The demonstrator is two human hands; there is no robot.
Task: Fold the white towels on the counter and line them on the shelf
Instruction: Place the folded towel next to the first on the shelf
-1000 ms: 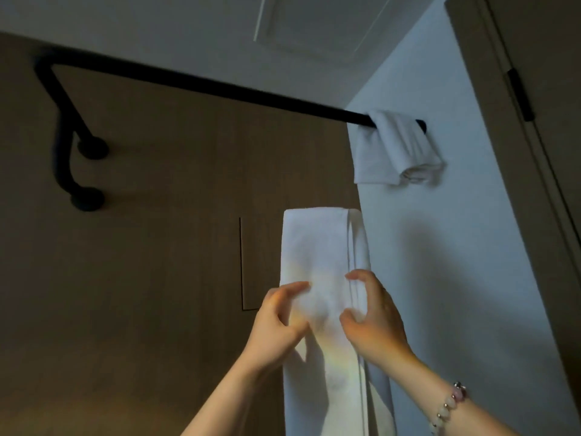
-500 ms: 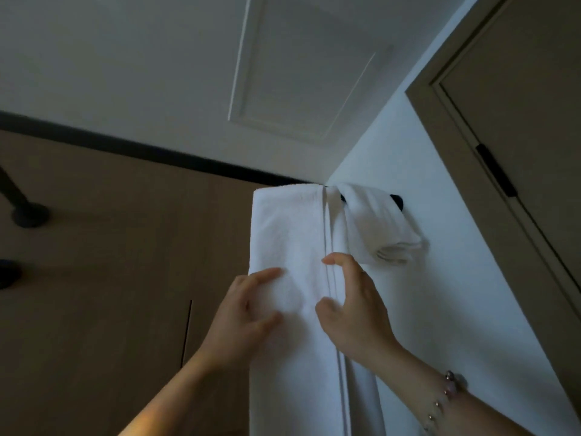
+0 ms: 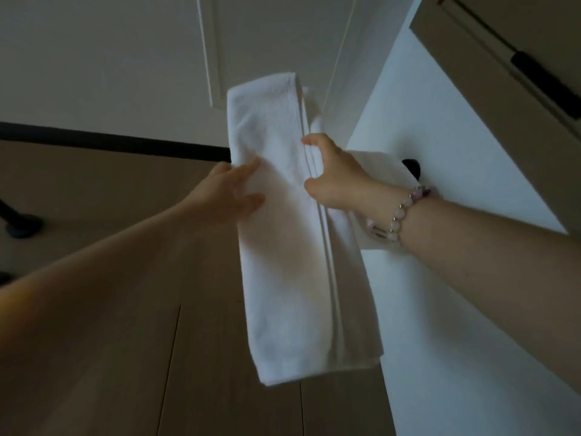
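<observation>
A long folded white towel (image 3: pixel 292 259) is held up high in front of the black rail (image 3: pixel 125 144), its top edge above the rail's height. My left hand (image 3: pixel 229 193) grips the towel's left edge, thumb on the front. My right hand (image 3: pixel 338 177), with a bead bracelet on the wrist, grips the right edge with the thumb on the front and fingers behind. Another white towel (image 3: pixel 380 171) hangs on the rail's right end, mostly hidden behind my right hand and wrist.
The rail ends in a black cap (image 3: pixel 412 166) at the white side wall (image 3: pixel 471 278). Its black bracket feet (image 3: pixel 22 228) are fixed to the wooden wall at the left. A wooden door with a dark hinge (image 3: pixel 547 86) is at the upper right.
Both hands have raised the folded towel higher, from below the rail to in front of and above it. The camera has tilted further up toward the ceiling.
</observation>
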